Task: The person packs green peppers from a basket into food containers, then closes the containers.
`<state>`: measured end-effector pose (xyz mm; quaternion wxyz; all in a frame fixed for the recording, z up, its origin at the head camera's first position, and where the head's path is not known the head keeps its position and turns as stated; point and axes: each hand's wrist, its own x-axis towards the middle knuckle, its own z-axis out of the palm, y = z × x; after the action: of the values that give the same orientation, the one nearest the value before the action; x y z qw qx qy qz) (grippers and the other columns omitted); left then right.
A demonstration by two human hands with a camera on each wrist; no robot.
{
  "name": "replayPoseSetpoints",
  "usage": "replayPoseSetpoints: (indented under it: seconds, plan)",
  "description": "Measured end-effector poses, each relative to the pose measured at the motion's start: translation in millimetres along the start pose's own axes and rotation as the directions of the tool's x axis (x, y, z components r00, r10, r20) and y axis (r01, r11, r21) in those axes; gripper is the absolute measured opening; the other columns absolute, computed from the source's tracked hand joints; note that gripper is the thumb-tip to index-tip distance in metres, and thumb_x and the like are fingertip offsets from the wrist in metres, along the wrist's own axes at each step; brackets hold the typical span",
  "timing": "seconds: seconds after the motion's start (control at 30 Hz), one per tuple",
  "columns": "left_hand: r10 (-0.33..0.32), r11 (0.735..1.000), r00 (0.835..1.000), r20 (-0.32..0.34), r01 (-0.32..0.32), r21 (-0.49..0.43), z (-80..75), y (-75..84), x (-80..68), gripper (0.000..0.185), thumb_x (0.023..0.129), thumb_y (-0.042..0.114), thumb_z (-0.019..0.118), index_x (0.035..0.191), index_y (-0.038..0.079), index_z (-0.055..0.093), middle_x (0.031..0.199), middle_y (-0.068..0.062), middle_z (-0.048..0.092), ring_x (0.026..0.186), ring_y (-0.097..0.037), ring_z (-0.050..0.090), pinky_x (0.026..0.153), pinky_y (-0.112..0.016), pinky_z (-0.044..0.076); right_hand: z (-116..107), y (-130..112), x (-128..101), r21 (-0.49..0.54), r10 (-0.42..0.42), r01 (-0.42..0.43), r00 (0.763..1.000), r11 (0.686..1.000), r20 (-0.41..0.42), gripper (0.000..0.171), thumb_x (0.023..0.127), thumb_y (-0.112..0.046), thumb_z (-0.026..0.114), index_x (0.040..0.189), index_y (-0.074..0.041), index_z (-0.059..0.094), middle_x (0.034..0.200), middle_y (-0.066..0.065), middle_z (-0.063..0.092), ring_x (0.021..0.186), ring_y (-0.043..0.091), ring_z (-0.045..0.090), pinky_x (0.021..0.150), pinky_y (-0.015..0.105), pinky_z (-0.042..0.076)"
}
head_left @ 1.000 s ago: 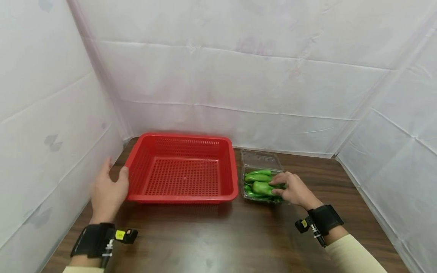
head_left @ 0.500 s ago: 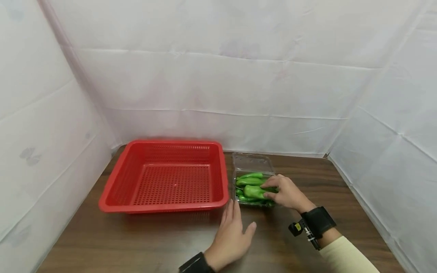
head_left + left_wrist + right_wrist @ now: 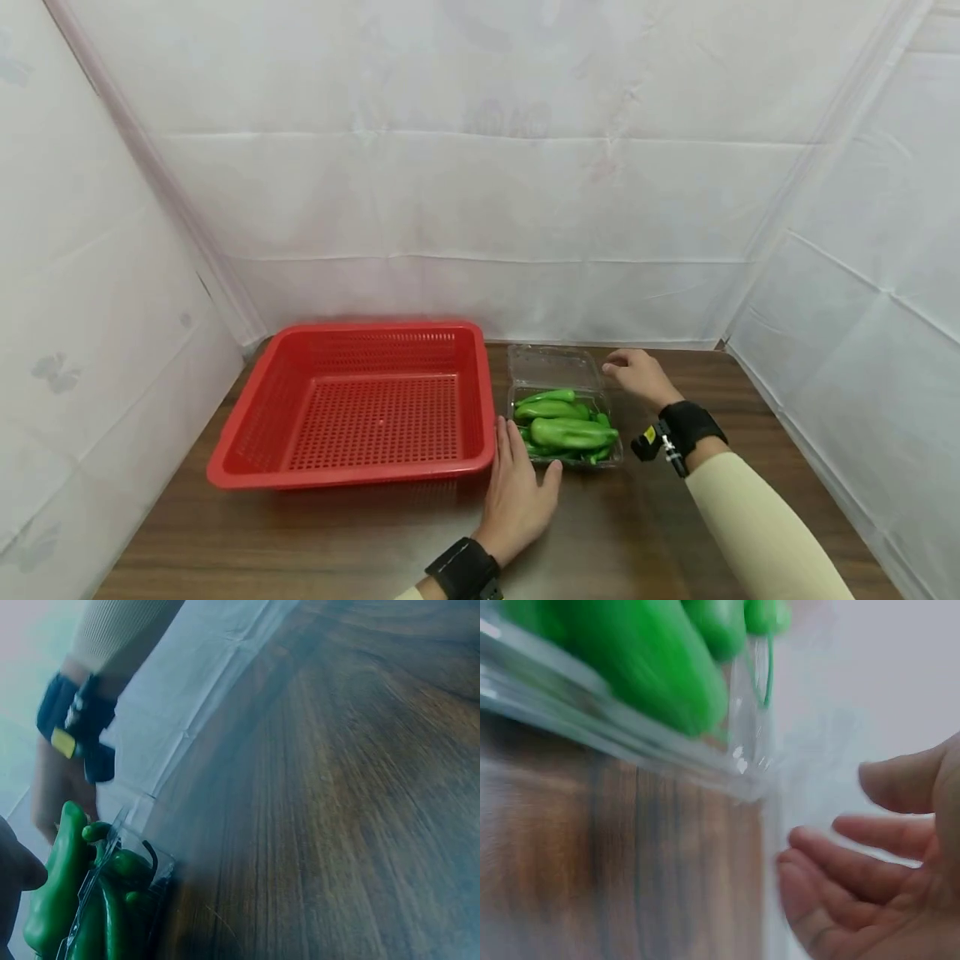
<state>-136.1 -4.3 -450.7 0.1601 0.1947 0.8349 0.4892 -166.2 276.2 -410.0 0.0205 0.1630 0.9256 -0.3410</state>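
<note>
Fingers straight and together, the left hand point(image 3: 517, 492) lies flat on the worktop point(image 3: 300, 533), between the red basket point(image 3: 352, 408) and the clear box of green peppers point(image 3: 564, 423), its fingertips touching the box's near left corner. The right hand point(image 3: 636, 373), fingers loosely curled and holding nothing, hovers at the box's open lid point(image 3: 553, 367).

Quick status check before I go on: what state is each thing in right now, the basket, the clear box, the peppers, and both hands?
Red basket: upright on the table, nothing in it.
Clear box: lid open, tipped back toward the wall.
Green peppers: piled in the box, none taken out.
Left hand: open, flat on the table against the box's near left corner.
Right hand: open, fingers loosely curled beside the lid, holding nothing.
</note>
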Motion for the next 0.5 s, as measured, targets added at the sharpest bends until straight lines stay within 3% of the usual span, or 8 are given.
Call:
replayPoseSetpoints:
  seconds: [0.1,0.23,0.33,0.5]
  plan:
    - [-0.028,0.998,1.0,-0.007,0.027,-0.056,1.5,0.6,0.1,0.09,0.101,0.035,0.063,0.163,-0.008,0.014,0.174,-0.025,0.007,0.161,-0.042,0.014,0.125,-0.061,0.025,2.3,13.0,14.7,0.045,0.06,-0.065,0.994,0.997,0.095,0.041,0.11,-0.015,0.044,0.133,0.015,0.057,0.119,0.032,0.065,0.107,0.043,0.065,0.091,0.05,0.054]
    - [-0.071,0.99,0.997,0.0,0.071,-0.118,2.2,3.5,0.3,0.091,0.101,0.036,0.063,0.163,-0.009,0.014,0.173,-0.028,0.009,0.16,-0.044,0.015,0.126,-0.062,0.022,8.7,24.0,23.7,0.178,0.114,-0.142,0.98,0.974,0.161,0.039,0.108,-0.01,0.044,0.131,0.019,0.058,0.087,0.014,0.06,0.078,0.022,0.057,0.074,0.037,0.051]
    - [-0.108,0.982,0.994,0.009,0.108,-0.156,0.3,6.5,1.6,0.093,0.1,0.037,0.063,0.163,-0.009,0.012,0.173,-0.028,0.009,0.16,-0.045,0.013,0.126,-0.063,0.019,13.5,25.6,28.7,0.277,0.137,-0.179,0.977,0.944,0.165,0.043,0.107,-0.011,0.049,0.139,0.018,0.054,0.089,0.008,0.06,0.072,0.015,0.051,0.07,0.034,0.05]
    - [-0.152,0.972,0.988,0.027,0.154,-0.179,-5.3,12.2,0.8,0.095,0.099,0.035,0.064,0.163,-0.009,0.009,0.172,-0.03,0.006,0.16,-0.046,0.01,0.126,-0.064,0.017,17.7,21.2,37.3,0.343,0.148,-0.182,0.981,0.921,0.125,0.038,0.104,-0.009,0.054,0.133,0.015,0.06,0.1,0.015,0.071,0.071,0.015,0.056,0.065,0.034,0.049]
